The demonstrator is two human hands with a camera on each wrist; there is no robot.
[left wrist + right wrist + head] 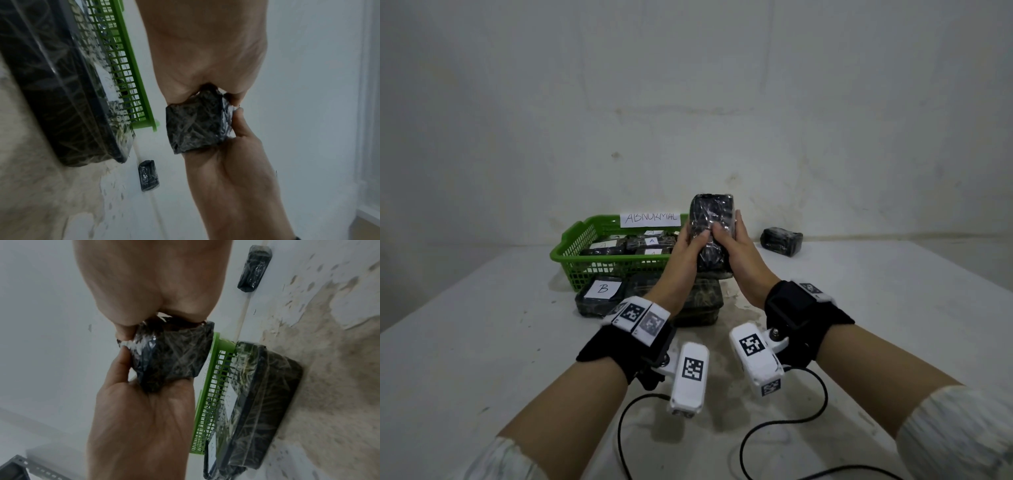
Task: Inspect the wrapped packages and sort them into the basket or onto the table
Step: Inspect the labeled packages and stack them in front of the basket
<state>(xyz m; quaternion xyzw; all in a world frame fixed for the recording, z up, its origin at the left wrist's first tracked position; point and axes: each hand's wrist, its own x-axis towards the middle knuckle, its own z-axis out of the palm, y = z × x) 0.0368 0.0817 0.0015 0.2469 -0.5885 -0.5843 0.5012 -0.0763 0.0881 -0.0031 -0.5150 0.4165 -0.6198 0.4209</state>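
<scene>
Head view, near to far: both forearms reached in from 6 o'clock, each wrist strapped with a black band carrying a white camera module with square black-and-white markers. Left hand [690, 245] and right hand [736, 243] together gripped one black film-wrapped package [710, 222], held upright above the table [876, 308] at centre, thumbs pressed on its near face and fingers curled round the sides. Wrist views confirmed the two-handed grip on the package's ends; no paper label showed on any face in view.

Below the hands lay two larger wrapped trays on the table; the one at 9 o'clock of the hands, the tray labelled "B" [599, 294], carried a white slip with that handwritten letter. Behind them, at 10 o'clock, stood the green basket [571, 246] bearing a card reading "ABNORMAL" [650, 219]. Packages inside it showed slips marked "A". Farther off, at 2 o'clock near the wall, one small wrapped package [781, 241] lay alone on the table.

Judgement: inspection step in hand, sorting not yet decided. Next move calls for turning the package to check the hidden faces, then either carrying it left over the basket rim or setting it down on the table.
</scene>
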